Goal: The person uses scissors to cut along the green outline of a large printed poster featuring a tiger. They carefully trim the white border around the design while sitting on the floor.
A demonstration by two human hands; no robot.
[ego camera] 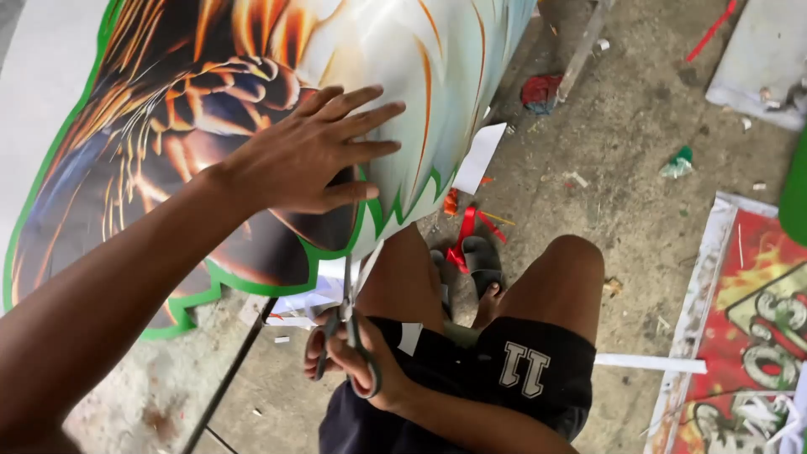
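I am looking down on a rough concrete floor (622,143) littered with paper scraps and red offcuts, with a work surface on the left carrying the piece in hand.

That piece is a large printed sheet (210,92), glossy, with orange, dark and pale swirls and a green border along its wavy cut edge. It lies flat across the upper left of my view, and its lower edge hangs out over the person's lap.

My left hand (307,155) rests palm down on the sheet, fingers spread and pointing right, pinning it just above the green border. My right hand (357,361) sits below that edge, close to the body, with fingers closed through the loops of a pair of scissors (346,324). The blades point up and slightly away from me toward the border. They look nearly closed, though I cannot tell whether they have paper between them, since the tips blur into white trimmings there.

The sheet's edge lies straight above the scissor tips, running left to right across the blades' long axis; the right hand is the nearer one to the cut line.

Further out, a second printed banner (748,319) in red and green lies on the floor at right.
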